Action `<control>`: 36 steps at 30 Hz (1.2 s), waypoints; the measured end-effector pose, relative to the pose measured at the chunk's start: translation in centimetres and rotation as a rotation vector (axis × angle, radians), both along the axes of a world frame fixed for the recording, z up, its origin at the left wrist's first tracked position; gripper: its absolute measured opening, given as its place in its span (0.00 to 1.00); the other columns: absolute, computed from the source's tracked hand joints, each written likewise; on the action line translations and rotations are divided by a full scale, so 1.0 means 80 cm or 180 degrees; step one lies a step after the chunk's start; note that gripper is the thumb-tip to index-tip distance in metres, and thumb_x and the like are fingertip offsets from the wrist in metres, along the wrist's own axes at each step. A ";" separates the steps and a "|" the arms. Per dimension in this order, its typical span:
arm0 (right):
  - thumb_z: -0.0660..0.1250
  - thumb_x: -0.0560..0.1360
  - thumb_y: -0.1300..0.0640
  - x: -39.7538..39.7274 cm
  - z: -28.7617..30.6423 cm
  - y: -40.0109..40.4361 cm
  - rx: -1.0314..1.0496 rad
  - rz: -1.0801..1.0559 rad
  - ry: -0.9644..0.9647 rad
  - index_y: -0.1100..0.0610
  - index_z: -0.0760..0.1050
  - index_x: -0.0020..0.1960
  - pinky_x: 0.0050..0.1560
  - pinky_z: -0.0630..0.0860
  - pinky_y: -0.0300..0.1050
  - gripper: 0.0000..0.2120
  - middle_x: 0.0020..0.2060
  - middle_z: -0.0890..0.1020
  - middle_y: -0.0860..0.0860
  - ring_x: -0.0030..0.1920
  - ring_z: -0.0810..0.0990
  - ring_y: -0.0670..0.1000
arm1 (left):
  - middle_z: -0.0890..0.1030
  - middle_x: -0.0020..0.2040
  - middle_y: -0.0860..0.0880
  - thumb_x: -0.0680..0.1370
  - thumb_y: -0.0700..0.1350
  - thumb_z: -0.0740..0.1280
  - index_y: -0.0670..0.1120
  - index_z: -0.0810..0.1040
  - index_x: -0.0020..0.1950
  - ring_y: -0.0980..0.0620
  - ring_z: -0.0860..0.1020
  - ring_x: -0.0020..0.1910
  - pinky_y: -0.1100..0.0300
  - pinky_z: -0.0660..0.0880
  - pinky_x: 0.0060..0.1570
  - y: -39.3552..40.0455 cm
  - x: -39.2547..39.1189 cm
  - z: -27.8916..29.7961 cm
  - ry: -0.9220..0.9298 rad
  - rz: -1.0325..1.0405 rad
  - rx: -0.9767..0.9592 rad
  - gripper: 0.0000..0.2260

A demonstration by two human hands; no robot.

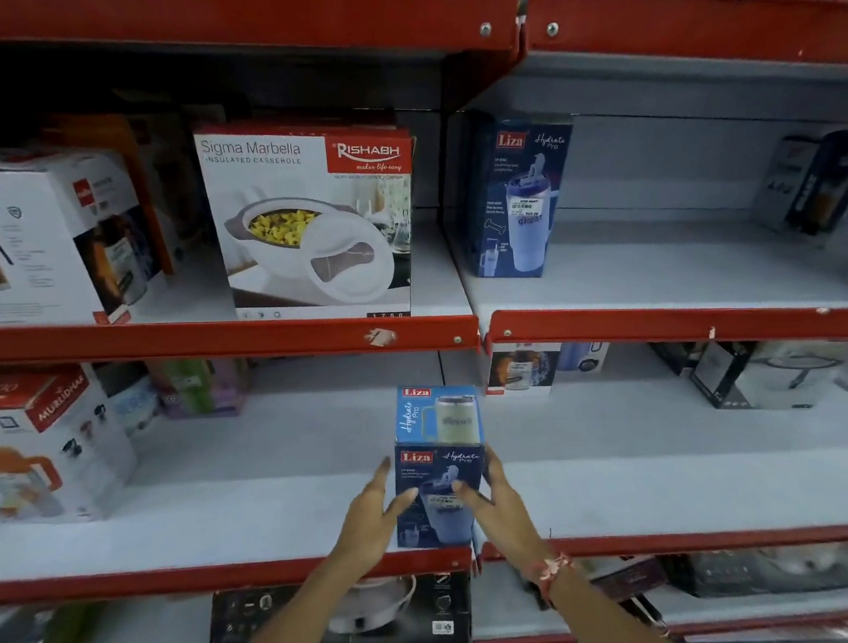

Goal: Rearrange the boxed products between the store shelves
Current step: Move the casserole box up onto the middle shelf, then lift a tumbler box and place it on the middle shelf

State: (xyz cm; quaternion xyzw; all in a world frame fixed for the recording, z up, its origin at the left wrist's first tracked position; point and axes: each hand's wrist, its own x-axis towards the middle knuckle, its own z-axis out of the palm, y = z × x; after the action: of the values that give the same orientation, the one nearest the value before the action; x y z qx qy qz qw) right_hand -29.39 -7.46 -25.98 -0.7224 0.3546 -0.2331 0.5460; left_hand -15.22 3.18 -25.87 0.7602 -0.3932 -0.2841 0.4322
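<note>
On the middle shelf (pixel 274 514), front edge | blue Liza box (pixel 442 468) stands upright | left hand (pixel 373 523) and right hand (pixel 499 507) clasp its lower sides | likely light, stiff, slick card; press the flat faces low.

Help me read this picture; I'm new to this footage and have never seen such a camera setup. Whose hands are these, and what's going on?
The one picture comes from a camera worn on a person's head, looking forward and down at red-edged store shelves. The left hand and right hand grip a blue Liza box from both sides at the front of the middle shelf. On the shelf above stand a casserole box and a second Liza box. A white jug box stands far left on the middle shelf.
</note>
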 end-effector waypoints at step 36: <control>0.70 0.72 0.47 -0.124 0.375 -0.026 -0.1343 -0.0225 -0.1933 0.41 0.72 0.69 0.34 0.80 0.32 0.26 0.61 0.81 0.40 0.48 0.84 0.36 | 0.84 0.56 0.56 0.74 0.50 0.67 0.57 0.74 0.66 0.57 0.82 0.53 0.59 0.83 0.39 -0.008 -0.079 0.359 -0.0089 -0.0409 -0.2620 0.19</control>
State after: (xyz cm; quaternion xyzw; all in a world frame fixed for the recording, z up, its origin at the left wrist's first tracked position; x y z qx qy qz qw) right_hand -39.28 -9.53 4.03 -0.7042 0.1453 -0.5235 0.4570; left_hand -21.57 2.53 2.81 0.5017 -0.5264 -0.1192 0.6760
